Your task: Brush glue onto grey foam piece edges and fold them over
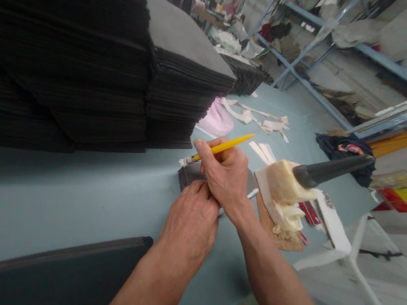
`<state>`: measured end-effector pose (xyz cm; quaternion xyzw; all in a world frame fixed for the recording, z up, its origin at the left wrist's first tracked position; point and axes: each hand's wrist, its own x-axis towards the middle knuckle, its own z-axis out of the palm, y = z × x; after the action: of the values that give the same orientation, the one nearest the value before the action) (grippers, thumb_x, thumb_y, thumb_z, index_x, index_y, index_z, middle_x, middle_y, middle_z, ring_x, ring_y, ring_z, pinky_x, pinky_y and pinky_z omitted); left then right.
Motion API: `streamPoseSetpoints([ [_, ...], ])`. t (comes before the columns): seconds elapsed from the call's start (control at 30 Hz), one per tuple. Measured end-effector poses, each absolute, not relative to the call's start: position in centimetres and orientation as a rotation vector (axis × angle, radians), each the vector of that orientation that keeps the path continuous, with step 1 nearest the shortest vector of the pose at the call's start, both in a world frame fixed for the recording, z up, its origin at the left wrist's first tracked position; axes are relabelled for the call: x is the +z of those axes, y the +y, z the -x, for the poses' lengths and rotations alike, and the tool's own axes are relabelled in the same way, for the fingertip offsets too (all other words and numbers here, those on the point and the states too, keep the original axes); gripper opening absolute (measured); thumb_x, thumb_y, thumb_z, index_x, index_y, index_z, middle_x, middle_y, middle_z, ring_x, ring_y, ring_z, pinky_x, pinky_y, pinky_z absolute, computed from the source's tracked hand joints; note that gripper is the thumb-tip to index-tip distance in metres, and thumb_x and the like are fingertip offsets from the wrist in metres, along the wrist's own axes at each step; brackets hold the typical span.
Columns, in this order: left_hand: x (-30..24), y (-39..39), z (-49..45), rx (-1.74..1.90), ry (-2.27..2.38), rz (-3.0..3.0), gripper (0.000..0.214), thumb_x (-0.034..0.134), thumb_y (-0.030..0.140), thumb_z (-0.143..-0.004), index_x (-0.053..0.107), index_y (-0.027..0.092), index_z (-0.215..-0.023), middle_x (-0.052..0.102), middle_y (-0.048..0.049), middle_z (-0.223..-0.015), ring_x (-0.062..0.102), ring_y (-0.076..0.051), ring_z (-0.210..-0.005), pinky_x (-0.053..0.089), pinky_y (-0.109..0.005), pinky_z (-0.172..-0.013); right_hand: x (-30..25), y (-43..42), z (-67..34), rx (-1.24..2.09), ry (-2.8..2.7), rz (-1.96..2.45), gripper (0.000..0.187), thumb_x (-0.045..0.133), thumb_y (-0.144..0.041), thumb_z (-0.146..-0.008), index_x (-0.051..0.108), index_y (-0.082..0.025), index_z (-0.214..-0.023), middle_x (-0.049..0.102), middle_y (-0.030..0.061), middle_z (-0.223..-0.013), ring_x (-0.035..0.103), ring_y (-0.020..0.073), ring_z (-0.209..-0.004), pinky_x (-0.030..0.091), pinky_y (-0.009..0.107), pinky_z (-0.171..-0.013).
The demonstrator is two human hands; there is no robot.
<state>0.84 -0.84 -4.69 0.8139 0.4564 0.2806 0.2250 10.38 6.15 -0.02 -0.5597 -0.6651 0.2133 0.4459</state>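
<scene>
My right hand [226,174] is closed round the yellow handle of a brush [234,143], whose whitish, caked tip points left. Under both hands lies a small dark grey piece [187,175], mostly covered by them. My left hand [194,215] rests on this piece with its fingers curled against my right hand; its fingertips are hidden. A thin silvery object [253,194] shows beside my right wrist, its kind unclear.
Tall stacks of black sheets [107,85] fill the upper left. A dark panel [68,285] lies front left. Pink cloth [218,119] and pale strips [258,117] lie beyond my hands. At right are a cream block [283,180] with a dark handle [334,169] and blue shelving [301,75].
</scene>
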Motion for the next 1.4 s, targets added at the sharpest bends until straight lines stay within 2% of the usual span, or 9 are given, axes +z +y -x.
streamPoseSetpoints([
  [0.23, -3.2, -0.8, -0.9, 0.568, 1.296, -2.208, 0.030, 0.057, 0.011, -0.102, 0.074, 0.016, -0.126, 0.076, -0.0129, -0.129, 0.067, -0.034, -0.127, 0.062, -0.057, -0.114, 0.0, 6.4, -10.9, 0.573, -1.571, 1.360, 0.042, 0.075, -0.058, -0.096, 0.066, -0.024, -0.073, 0.057, -0.0089, -0.050, 0.055, 0.0092, -0.045, 0.047, 0.024, -0.054],
  [0.5, -3.8, -0.7, -0.7, 0.573, 1.282, -2.235, 0.035, 0.052, 0.011, -0.102, 0.070, 0.014, -0.131, 0.072, -0.0146, -0.135, 0.063, -0.034, -0.131, 0.056, -0.057, -0.120, -0.4, 6.5, -11.0, 0.641, -1.557, 1.343, 0.039, 0.075, -0.055, -0.097, 0.066, -0.024, -0.076, 0.057, -0.0093, -0.051, 0.056, 0.0094, -0.046, 0.050, 0.024, -0.056],
  [0.67, -4.0, -0.8, -0.6, 0.625, 1.287, -2.272, 0.030, 0.053, 0.011, -0.100, 0.072, 0.015, -0.123, 0.074, -0.0142, -0.126, 0.065, -0.032, -0.124, 0.060, -0.054, -0.113, -0.5, 7.1, -11.8, 0.541, -1.614, 1.397, 0.035, 0.075, -0.050, -0.099, 0.069, -0.024, -0.076, 0.058, -0.0083, -0.052, 0.059, 0.0107, -0.048, 0.051, 0.025, -0.056],
  [0.9, -4.5, -0.9, -0.4, 0.734, 1.268, -2.353, 0.028, 0.052, 0.011, -0.101, 0.073, 0.014, -0.120, 0.073, -0.0152, -0.138, 0.066, -0.031, -0.129, 0.059, -0.050, -0.116, 0.1, 7.4, -13.4, 0.410, -1.600, 1.432, 0.039, 0.074, -0.054, -0.099, 0.067, -0.025, -0.074, 0.059, -0.0086, -0.050, 0.058, 0.0120, -0.046, 0.051, 0.028, -0.058],
  [1.13, -4.2, -0.8, -0.4, 0.695, 1.300, -2.347, 0.028, 0.054, 0.012, -0.100, 0.073, 0.015, -0.119, 0.076, -0.0141, -0.118, 0.069, -0.034, -0.118, 0.063, -0.054, -0.107, 0.1, 7.0, -11.5, 0.580, -1.643, 1.373, 0.043, 0.072, -0.058, -0.102, 0.069, -0.024, -0.076, 0.062, -0.0063, -0.055, 0.062, 0.0119, -0.053, 0.053, 0.026, -0.062],
  [1.4, -4.8, -0.8, -0.2, 0.775, 1.266, -2.367, 0.029, 0.051, 0.013, -0.103, 0.073, 0.015, -0.123, 0.073, -0.0151, -0.142, 0.066, -0.031, -0.132, 0.059, -0.051, -0.117, -0.2, 7.5, -13.5, 0.387, -1.625, 1.461, 0.038, 0.071, -0.053, -0.102, 0.070, -0.023, -0.078, 0.063, -0.0053, -0.058, 0.064, 0.0133, -0.057, 0.050, 0.027, -0.061],
])
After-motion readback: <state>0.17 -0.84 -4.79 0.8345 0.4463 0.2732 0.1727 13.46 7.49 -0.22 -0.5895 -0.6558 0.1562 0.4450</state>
